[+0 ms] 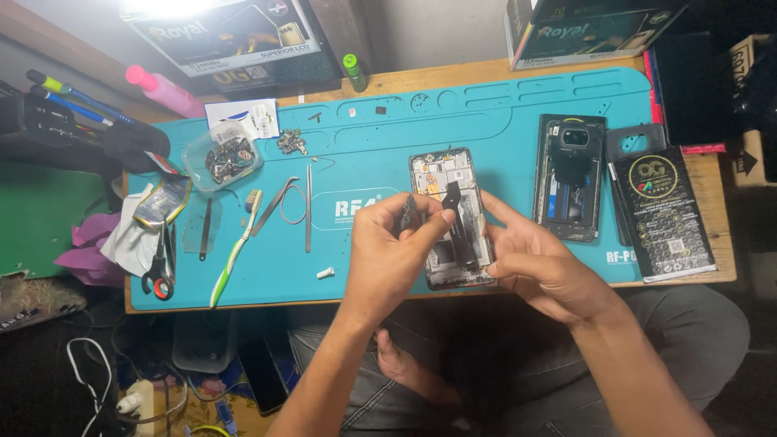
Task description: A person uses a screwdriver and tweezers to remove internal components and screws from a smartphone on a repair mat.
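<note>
Teal silicone covers most of the wooden bench as a repair mat (518, 113), and every place below is given from it. Near the mat's middle front lies an opened smartphone frame (450, 218), back cover off, with its boards and a dark flex ribbon (458, 222) exposed.

The left hand (387, 257) is closed in a pinch, thumb and forefinger gripping a small dark part (411, 212) just above the frame's left edge; what kind of part it is cannot be made out. The right hand (541, 267) rests against the frame's right edge with its fingers laid along the side, steadying rather than clenching it.

The frame looks light and thin, stiff along its metal rim but fragile across the open middle, so the long edges seem the safe places to hold. The ribbon is probably soft and easily creased. The pinched part appears tiny, light and easy to drop, best held by fingertips or tweezers.

On the mat's right part lies a phone back cover (570, 176) with its camera window. On the left part lie a toothbrush (235, 249), tweezers (275, 206) and a clear tub of small parts (222, 158).
</note>
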